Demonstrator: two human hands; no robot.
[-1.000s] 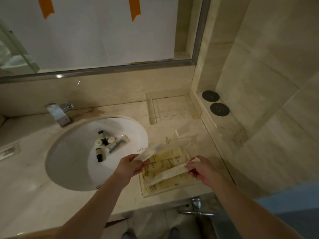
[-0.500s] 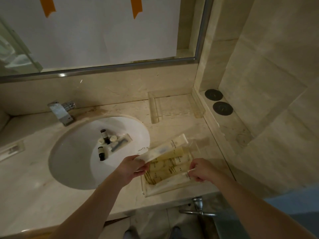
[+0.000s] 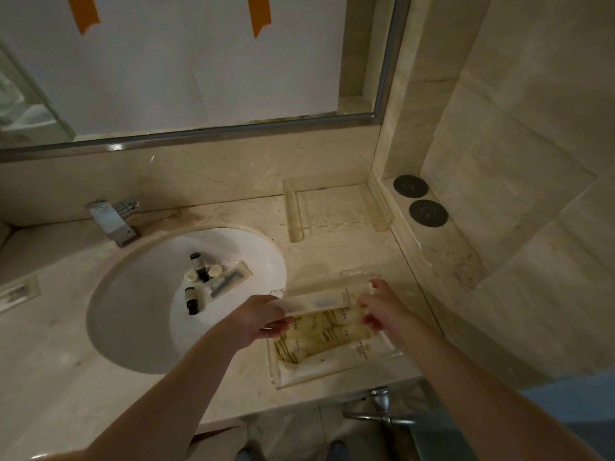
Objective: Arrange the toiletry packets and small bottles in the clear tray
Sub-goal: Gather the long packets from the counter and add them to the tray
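A clear tray (image 3: 336, 374) sits on the counter's front right, with several cream and yellow toiletry packets (image 3: 319, 337) lying flat in it. One long white packet (image 3: 316, 299) is held level over the tray's far part. My left hand (image 3: 258, 319) grips its left end and my right hand (image 3: 382, 309) pinches its right end. In the white sink (image 3: 133, 314) lie small dark bottles (image 3: 191, 299), white caps and a clear packet (image 3: 229, 281).
A chrome faucet (image 3: 111, 219) stands behind the sink. A second clear tray (image 3: 332, 207) rests against the back wall. Two black round discs (image 3: 419, 199) sit on the right ledge. A metal handle (image 3: 379, 414) sticks out below the counter edge.
My right hand let go of the packet now lying at the tray's front and took the right end of the long packet. That packet swung level, closer to the tray.
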